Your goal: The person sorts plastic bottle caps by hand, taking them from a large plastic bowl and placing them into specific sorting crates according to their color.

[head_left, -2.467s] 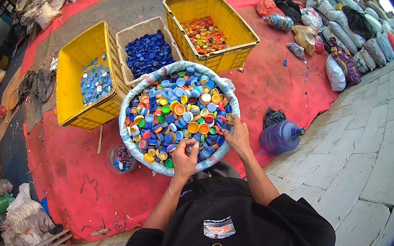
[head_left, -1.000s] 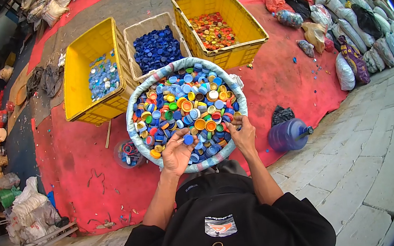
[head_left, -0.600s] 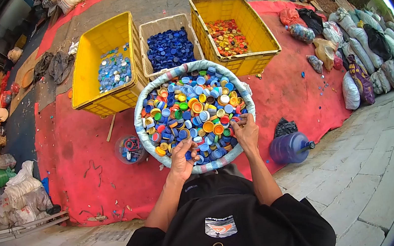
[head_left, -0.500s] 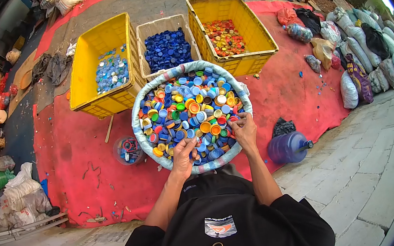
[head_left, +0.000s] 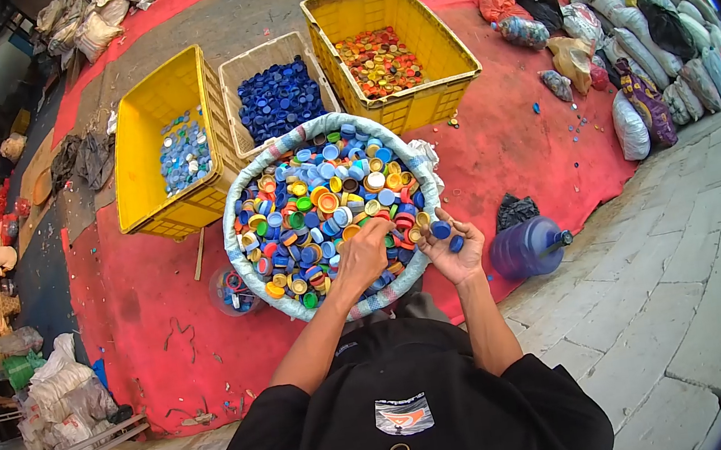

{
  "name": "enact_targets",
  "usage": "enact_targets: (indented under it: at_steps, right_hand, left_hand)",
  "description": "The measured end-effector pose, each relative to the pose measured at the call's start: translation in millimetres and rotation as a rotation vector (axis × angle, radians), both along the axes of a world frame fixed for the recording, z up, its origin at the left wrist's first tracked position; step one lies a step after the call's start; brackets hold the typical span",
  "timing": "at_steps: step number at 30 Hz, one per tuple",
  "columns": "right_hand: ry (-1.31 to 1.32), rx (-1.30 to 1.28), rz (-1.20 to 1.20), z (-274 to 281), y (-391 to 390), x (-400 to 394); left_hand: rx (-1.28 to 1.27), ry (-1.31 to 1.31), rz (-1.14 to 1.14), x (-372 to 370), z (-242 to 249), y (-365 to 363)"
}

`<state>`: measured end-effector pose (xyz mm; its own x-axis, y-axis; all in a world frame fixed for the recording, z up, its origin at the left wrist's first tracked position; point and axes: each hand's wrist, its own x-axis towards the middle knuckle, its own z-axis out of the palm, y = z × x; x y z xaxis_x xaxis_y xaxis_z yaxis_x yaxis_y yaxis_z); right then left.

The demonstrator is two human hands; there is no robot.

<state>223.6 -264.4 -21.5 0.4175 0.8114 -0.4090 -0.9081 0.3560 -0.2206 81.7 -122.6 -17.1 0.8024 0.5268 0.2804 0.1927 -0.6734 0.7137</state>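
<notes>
A round basket (head_left: 246,275) with a cloth-wrapped rim sits in front of me, heaped with mixed-colour bottle caps (head_left: 320,196). My left hand (head_left: 363,259) reaches over the right part of the heap, fingers bent together and touching the caps; whatever is between the fingertips is hidden. At the basket's right rim, my right hand (head_left: 460,255) is turned palm up with curled fingers. It holds blue bottle caps (head_left: 440,230), one near the fingertips and another lower against the fingers.
Beyond the basket stand a yellow crate (head_left: 134,164) of light-blue caps, a whitish crate (head_left: 237,118) of dark-blue caps and a yellow crate (head_left: 450,77) of orange and red caps. A water jug (head_left: 523,249) lies at right. A clear tub (head_left: 233,294) is at left; filled sacks (head_left: 645,69) line the far right.
My left hand has moved right and farther into the heap. My right hand has left the caps, turned palm up at the rim, and now shows blue caps. The view has shifted slightly.
</notes>
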Motion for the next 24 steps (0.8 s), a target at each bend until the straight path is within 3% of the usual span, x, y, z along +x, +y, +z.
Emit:
enact_targets:
  at_steps: [2, 9, 18, 24]
  right_hand:
    - [0.042, 0.050, 0.023, -26, -14, 0]
    - [0.096, -0.069, -0.025, -25, -33, -10]
    - [0.052, -0.066, 0.005, -34, -34, -8]
    - [-0.005, -0.132, 0.047, -26, -28, -12]
  left_hand:
    - [0.048, 0.083, -0.072, 7, 0, 4]
    - [0.103, 0.222, -0.223, 22, 7, 19]
    - [0.123, 0.428, -0.048, 36, 15, 1]
    - [0.033, 0.386, 0.045, 39, 0, -8]
